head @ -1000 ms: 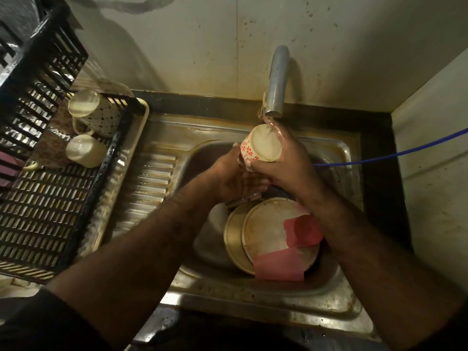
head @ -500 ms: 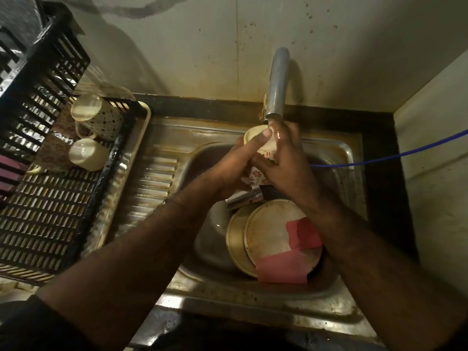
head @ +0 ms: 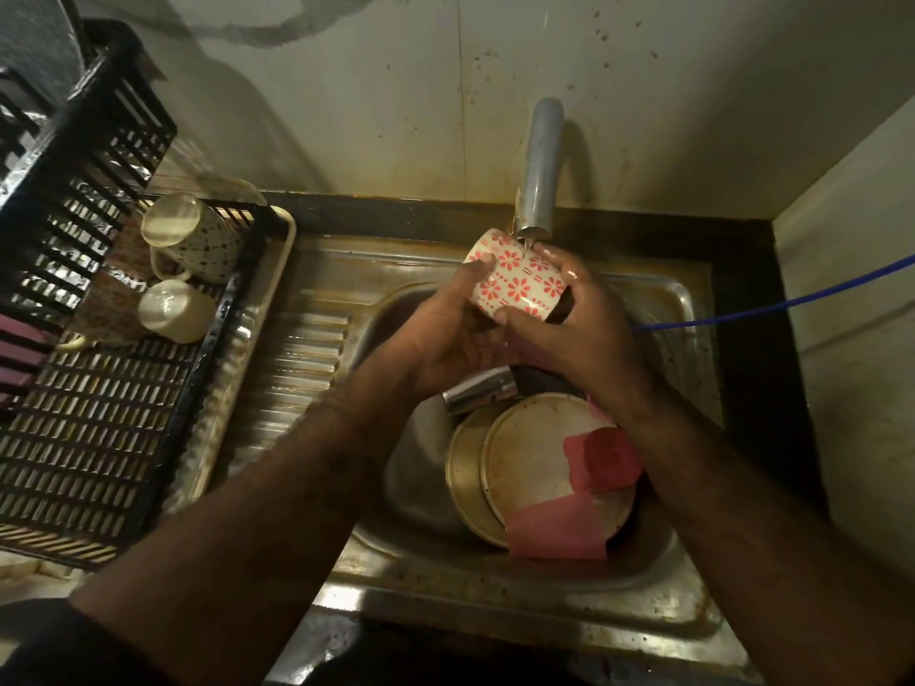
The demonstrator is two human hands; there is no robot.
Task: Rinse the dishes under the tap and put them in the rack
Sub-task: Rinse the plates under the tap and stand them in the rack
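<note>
A white ceramic mug with a red flower pattern lies on its side directly under the grey metal tap spout, gripped at its base end by the left hand and at its mouth end by the right hand. The mug's handle and opening are hidden. Below the tap, the stainless steel sink holds round steel plates, a steel tumbler and a pink cloth. Left of the tap, the black plastic rack holds a spotted mug and a plain cream mug.
</note>
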